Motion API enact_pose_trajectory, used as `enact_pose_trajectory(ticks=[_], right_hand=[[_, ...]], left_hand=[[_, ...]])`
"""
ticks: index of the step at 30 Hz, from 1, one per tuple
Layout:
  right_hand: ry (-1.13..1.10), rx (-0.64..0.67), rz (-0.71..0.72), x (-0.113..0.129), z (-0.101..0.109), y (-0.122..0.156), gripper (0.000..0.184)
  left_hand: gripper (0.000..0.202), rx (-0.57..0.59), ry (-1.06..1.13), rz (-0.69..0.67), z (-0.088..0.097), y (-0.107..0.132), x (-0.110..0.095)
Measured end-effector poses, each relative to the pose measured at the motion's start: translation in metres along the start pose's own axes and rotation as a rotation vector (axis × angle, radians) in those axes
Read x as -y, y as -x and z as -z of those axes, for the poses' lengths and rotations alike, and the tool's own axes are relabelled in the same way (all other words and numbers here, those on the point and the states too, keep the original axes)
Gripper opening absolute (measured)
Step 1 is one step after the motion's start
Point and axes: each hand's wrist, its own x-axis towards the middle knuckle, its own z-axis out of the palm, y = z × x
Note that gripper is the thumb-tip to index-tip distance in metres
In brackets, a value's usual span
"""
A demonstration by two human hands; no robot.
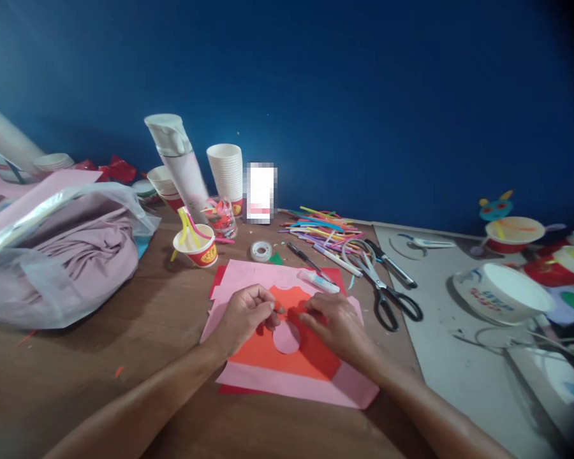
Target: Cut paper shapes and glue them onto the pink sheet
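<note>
My left hand hovers over the left part of an orange paper sheet, thumb and fingers pinched together; anything between them is too small to make out. Across from it, my right hand is over the sheet's right side, its fingers bent and the thumb a little apart, with nothing visible in them. Just below and between both hands lies a round pink paper piece. Under the orange sheet are pink paper and red paper. A glue tube rests at the top edge.
Scissors, a utility knife, a black pen and colourful sticks lie beyond. Tape, a paper cup, stacked cups and a phone stand behind. A plastic bag is left; a white bowl right.
</note>
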Motion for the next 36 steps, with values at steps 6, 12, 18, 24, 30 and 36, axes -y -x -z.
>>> enact_pose_trajectory(ticks=[6, 12, 18, 24, 30, 36], right_hand=[[0.210, -0.017, 0.074, -0.001, -0.008, 0.003, 0.019], [0.300, -0.114, 0.088, -0.010, -0.005, 0.001, 0.020], [0.408, -0.228, 0.033, -0.028, 0.007, -0.009, 0.020], [0.524, -0.262, 0.021, -0.037, 0.005, -0.019, 0.020], [0.555, -0.238, 0.034, -0.043, 0.004, -0.017, 0.019], [0.550, -0.200, 0.060, -0.036, 0.001, -0.014, 0.025]], left_hand=[[0.006, -0.030, 0.002, -0.001, -0.001, -0.003, 0.001], [0.011, -0.009, 0.066, -0.002, -0.001, -0.002, -0.001], [0.013, 0.033, 0.135, 0.040, -0.008, 0.003, -0.006], [0.011, 0.054, 0.242, -0.018, -0.013, 0.001, -0.010], [0.012, 0.084, 0.312, -0.033, -0.009, -0.009, 0.004], [0.011, 0.095, 0.361, -0.006, -0.004, -0.010, 0.006]])
